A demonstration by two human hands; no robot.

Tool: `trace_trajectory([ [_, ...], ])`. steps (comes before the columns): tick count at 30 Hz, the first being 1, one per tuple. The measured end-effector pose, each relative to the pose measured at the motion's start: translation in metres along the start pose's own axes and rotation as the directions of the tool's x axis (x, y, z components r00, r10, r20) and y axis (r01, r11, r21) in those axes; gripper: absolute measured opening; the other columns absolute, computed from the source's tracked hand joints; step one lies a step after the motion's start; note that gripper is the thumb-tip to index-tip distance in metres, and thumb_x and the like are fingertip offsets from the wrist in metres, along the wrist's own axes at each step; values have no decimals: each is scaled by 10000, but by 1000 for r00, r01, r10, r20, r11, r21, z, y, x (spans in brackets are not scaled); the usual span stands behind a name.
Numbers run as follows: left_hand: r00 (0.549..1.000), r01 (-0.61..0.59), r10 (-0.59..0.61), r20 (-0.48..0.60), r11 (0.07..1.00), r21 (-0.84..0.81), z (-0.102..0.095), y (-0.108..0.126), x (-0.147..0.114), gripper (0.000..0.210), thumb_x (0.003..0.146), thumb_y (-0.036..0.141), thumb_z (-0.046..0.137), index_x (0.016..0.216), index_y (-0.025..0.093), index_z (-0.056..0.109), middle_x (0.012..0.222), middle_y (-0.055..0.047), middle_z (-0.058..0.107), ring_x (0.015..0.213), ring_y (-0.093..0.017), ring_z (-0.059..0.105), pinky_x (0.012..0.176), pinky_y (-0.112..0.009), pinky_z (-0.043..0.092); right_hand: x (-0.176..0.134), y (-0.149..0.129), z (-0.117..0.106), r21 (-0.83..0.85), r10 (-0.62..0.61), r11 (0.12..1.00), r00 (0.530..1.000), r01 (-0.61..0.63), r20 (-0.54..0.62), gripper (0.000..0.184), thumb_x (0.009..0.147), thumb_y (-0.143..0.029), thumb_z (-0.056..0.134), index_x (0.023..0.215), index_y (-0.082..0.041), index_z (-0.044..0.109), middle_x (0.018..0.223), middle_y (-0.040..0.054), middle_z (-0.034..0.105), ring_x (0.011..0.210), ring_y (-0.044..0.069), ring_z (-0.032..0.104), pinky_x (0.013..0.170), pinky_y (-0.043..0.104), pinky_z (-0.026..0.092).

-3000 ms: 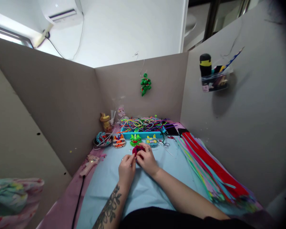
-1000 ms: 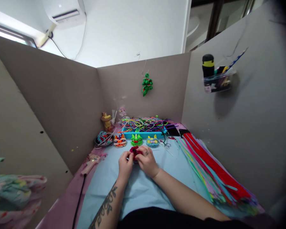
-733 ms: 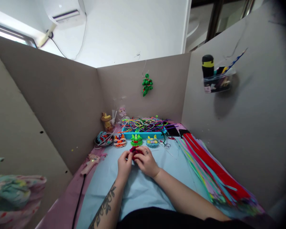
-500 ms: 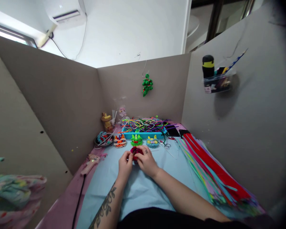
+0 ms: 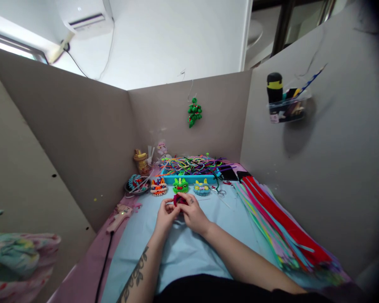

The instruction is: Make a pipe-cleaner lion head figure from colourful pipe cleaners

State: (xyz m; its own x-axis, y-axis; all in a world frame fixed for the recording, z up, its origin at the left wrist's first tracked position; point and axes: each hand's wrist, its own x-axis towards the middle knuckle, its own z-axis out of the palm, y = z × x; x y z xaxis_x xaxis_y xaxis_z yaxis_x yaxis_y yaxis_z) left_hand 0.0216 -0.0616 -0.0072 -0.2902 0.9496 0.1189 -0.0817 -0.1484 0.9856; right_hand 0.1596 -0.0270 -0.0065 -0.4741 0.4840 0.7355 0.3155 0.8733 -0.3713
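A dark red pipe-cleaner piece, curled like a small ring, is held between my two hands above the blue cloth. My left hand pinches its near left side with thumb and fingers. On the other side, my right hand is closed around it, fingers over the top and thumb at the front. Much of the piece is hidden behind the fingers. Just beyond stand three fuzzy animal heads: an orange and white one, a green one and a blue and yellow one.
A blue tray heaped with coloured pipe cleaners stands at the back. Scissors lie to its front right. Long pipe-cleaner bundles line the right side. On the left are a bowl and a corded glue gun. Grey partitions enclose the table.
My left hand has shifted slightly, its thumb now lower and its fingers more spread around the dark red piece. The right hand stays nearly in place.
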Motion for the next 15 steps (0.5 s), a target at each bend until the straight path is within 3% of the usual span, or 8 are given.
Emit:
trace_trajectory([
  [6, 998, -58, 58, 35, 998, -6, -1, -6, 2, 460, 601, 249, 706, 974, 175, 446, 639, 65, 537, 539, -88, 528, 502, -198, 443, 0, 0, 2, -12, 3, 1000, 1000, -3, -16, 352, 770, -47, 476, 1023, -208, 662, 1324, 89, 449, 1172, 258, 399, 991, 475, 389],
  [12, 974, -209, 225, -28, 938, 278, -1, -7, 0, 335, 631, 130, 568, 954, 181, 496, 677, 42, 562, 651, -119, 576, 621, -228, 465, -1, -5, 2, -78, 25, 997, 999, -27, -28, 264, 820, -97, 496, 984, -218, 665, 1301, 86, 464, 1161, 255, 415, 982, 464, 398],
  [15, 961, -245, 276, -27, 892, 381, 0, -6, -4, 318, 660, 145, 544, 972, 185, 493, 736, 15, 589, 686, -138, 587, 602, -232, 463, 0, -7, 2, -83, 64, 994, 996, -69, -58, 194, 823, -124, 529, 927, -211, 668, 1249, 97, 493, 1138, 253, 436, 969, 454, 411],
])
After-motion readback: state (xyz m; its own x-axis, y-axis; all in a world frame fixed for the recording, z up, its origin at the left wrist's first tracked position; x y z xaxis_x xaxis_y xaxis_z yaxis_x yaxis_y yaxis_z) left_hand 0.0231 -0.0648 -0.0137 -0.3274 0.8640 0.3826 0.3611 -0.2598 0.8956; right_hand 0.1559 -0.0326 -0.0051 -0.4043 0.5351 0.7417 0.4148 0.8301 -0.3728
